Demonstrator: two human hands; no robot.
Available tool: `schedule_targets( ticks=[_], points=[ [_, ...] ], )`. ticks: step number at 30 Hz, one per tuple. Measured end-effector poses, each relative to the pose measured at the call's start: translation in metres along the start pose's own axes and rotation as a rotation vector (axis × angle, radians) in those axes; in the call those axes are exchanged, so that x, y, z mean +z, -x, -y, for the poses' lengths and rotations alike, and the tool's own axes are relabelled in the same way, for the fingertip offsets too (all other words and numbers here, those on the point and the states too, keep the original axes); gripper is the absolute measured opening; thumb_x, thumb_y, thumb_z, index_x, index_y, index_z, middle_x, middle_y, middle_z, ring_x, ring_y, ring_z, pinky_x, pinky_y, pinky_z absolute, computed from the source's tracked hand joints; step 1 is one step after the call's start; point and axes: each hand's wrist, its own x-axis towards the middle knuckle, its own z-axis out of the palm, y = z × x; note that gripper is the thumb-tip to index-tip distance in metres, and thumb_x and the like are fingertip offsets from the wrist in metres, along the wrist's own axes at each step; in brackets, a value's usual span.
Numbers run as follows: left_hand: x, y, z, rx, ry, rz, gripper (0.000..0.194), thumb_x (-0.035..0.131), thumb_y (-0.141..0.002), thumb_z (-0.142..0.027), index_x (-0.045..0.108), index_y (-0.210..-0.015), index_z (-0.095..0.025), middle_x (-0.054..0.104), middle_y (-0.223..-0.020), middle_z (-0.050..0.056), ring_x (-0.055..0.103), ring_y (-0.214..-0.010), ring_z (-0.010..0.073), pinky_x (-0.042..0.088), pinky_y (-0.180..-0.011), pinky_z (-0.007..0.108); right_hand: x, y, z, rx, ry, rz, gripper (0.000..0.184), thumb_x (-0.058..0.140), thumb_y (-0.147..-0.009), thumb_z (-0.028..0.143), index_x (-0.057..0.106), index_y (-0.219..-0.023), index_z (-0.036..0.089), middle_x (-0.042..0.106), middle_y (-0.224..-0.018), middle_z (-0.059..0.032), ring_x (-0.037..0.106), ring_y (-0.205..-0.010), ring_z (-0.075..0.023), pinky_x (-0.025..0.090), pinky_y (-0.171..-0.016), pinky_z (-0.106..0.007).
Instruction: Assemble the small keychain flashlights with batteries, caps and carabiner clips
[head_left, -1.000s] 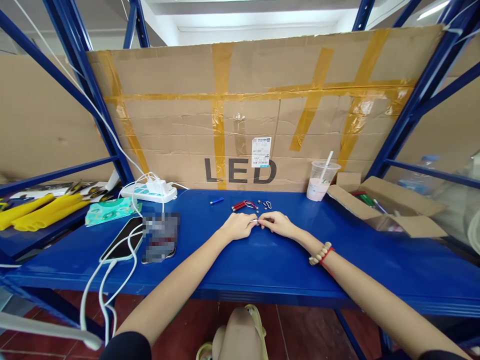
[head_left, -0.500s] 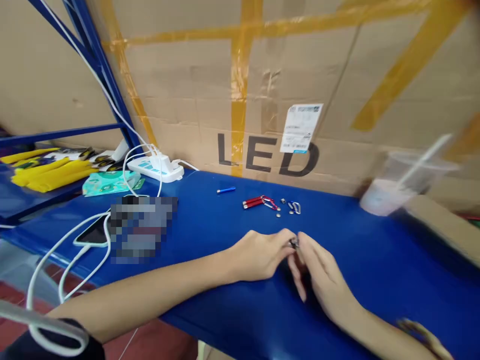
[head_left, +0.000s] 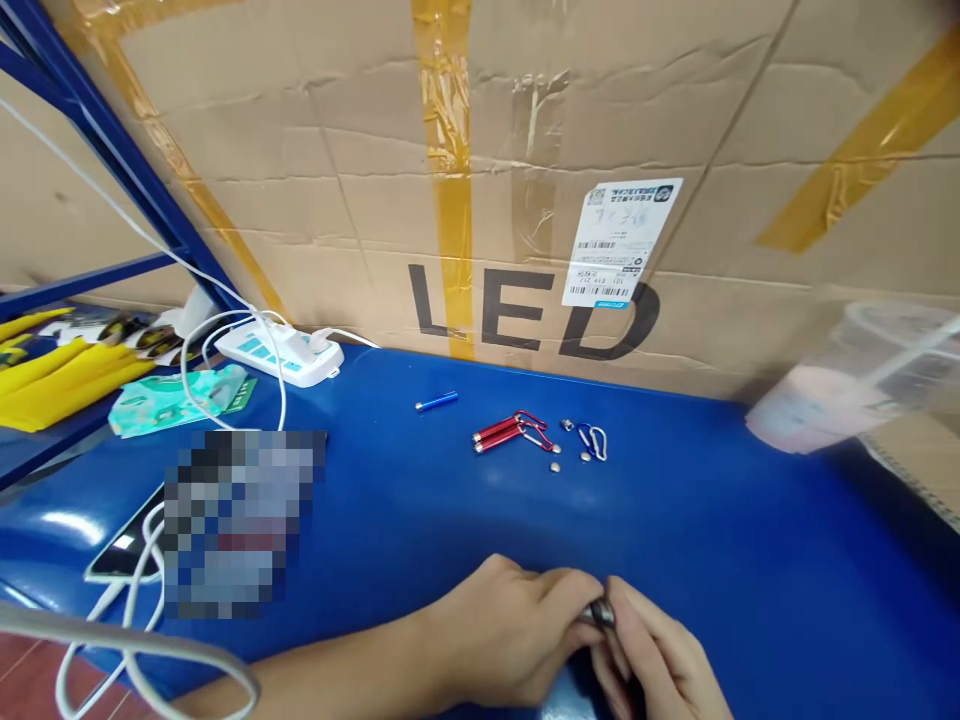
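A small dark, shiny metal piece (head_left: pixel 598 612) sits between the fingertips of both hands, low in the view; its kind cannot be made out. My left hand (head_left: pixel 510 625) is closed and pinches it from the left. From the right, my right hand (head_left: pixel 664 655) grips it with thumb and fingers, its lower part cut off by the frame. Beyond the hands lie two red metal tubes (head_left: pixel 496 434) with red carabiner clips (head_left: pixel 536 432). Beside these are a blue clip and a silver clip (head_left: pixel 598 443) and several small round silver pieces (head_left: pixel 555 467). A blue tube (head_left: pixel 436 401) lies farther left.
A large cardboard box (head_left: pixel 360 220) stands behind the blue table (head_left: pixel 375 480). At right is a plastic cup (head_left: pixel 817 400) with a straw. To the left are a power strip (head_left: pixel 300 355), white cables (head_left: pixel 131 570), a phone (head_left: pixel 127 545), a teal packet (head_left: pixel 176 398) and yellow items (head_left: pixel 67 385).
The view has shifted, so both hands and the table items appear lower. My right hand's fingers are more curled around the small metal piece. The tubes and clips lie unmoved on the table.
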Motion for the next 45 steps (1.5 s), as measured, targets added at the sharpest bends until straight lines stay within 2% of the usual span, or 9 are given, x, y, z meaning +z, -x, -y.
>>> schedule_targets(
  ticks=[8,14,17,19,24,31,35,40,45],
  points=[
    [-0.005,-0.004,0.005,-0.102,0.038,-0.045,0.015,0.025,-0.094,-0.025,0.038,-0.100,-0.020,0.063,-0.089,0.001,0.062,-0.071,0.0128,0.043,-0.058,0.021,-0.024,-0.020,0.011,-0.175,0.327,0.094,0.042,0.027,-0.092,0.043,0.036,-0.060,0.019,0.041,-0.047,0.0025,0.041,-0.040,-0.0078,0.033,-0.042,-0.020],
    [-0.004,-0.004,-0.001,-0.097,0.126,-0.069,0.014,0.029,-0.093,-0.025,0.039,-0.101,-0.020,0.063,-0.090,0.000,0.062,-0.074,0.0125,0.042,-0.062,0.020,-0.034,-0.021,0.022,-0.489,0.716,0.048,0.034,0.033,-0.090,0.028,0.031,-0.058,0.017,0.036,-0.050,0.0026,0.032,-0.044,-0.0073,0.027,-0.047,-0.022],
    [-0.002,-0.004,-0.002,-0.114,0.161,-0.127,0.014,0.030,-0.093,-0.025,0.041,-0.099,-0.021,0.063,-0.087,-0.001,0.061,-0.074,0.0112,0.042,-0.063,0.019,-0.037,-0.021,0.031,-0.582,0.823,0.032,0.034,0.034,-0.089,0.023,0.030,-0.056,0.017,0.032,-0.049,0.0035,0.027,-0.043,-0.0066,0.025,-0.046,-0.021],
    [-0.002,-0.005,-0.002,-0.118,0.162,-0.164,0.014,0.030,-0.093,-0.026,0.043,-0.098,-0.021,0.063,-0.086,-0.001,0.061,-0.074,0.0108,0.042,-0.064,0.019,-0.039,-0.021,0.034,-0.609,0.862,0.027,0.033,0.036,-0.089,0.022,0.030,-0.056,0.017,0.032,-0.049,0.0038,0.026,-0.043,-0.0061,0.025,-0.046,-0.021],
    [-0.002,-0.006,-0.001,-0.143,0.126,-0.134,0.018,0.030,-0.093,-0.029,0.046,-0.099,-0.022,0.063,-0.088,-0.002,0.061,-0.075,0.0104,0.042,-0.065,0.019,-0.040,-0.020,0.032,-0.646,0.879,0.004,0.032,0.036,-0.090,0.020,0.032,-0.058,0.017,0.032,-0.050,0.0044,0.028,-0.043,-0.0054,0.025,-0.046,-0.020],
    [0.002,-0.010,0.002,-0.117,0.085,-0.208,0.023,0.030,-0.094,-0.030,0.050,-0.102,-0.021,0.062,-0.098,0.000,0.058,-0.088,0.0115,0.043,-0.080,0.022,-0.043,-0.020,0.034,-0.666,0.950,0.019,0.027,0.035,-0.092,0.019,0.037,-0.065,0.017,0.039,-0.053,0.0045,0.035,-0.043,-0.0051,0.028,-0.047,-0.019],
    [0.002,-0.011,0.004,-0.115,-0.001,-0.170,0.025,0.029,-0.094,-0.028,0.051,-0.104,-0.021,0.062,-0.095,0.000,0.058,-0.086,0.0132,0.043,-0.079,0.026,-0.049,-0.019,0.041,-0.784,1.040,0.025,0.027,0.035,-0.092,0.018,0.041,-0.066,0.016,0.045,-0.055,0.0030,0.038,-0.045,-0.0063,0.029,-0.049,-0.020],
    [0.001,-0.008,0.002,-0.087,-0.039,-0.188,0.026,0.028,-0.094,-0.027,0.051,-0.104,-0.020,0.062,-0.091,0.001,0.058,-0.084,0.0137,0.043,-0.077,0.028,-0.053,-0.017,0.043,-0.806,1.046,-0.008,0.025,0.035,-0.092,0.017,0.046,-0.070,0.015,0.053,-0.060,0.0004,0.045,-0.049,-0.0072,0.032,-0.052,-0.019],
    [0.000,-0.009,0.004,-0.071,-0.013,-0.209,0.026,0.028,-0.094,-0.027,0.051,-0.104,-0.020,0.062,-0.093,0.001,0.057,-0.084,0.0134,0.043,-0.078,0.027,-0.052,-0.018,0.042,-0.831,1.038,-0.057,0.025,0.034,-0.093,0.017,0.048,-0.072,0.015,0.053,-0.060,0.0008,0.043,-0.048,-0.0064,0.032,-0.051,-0.018]
  ],
)
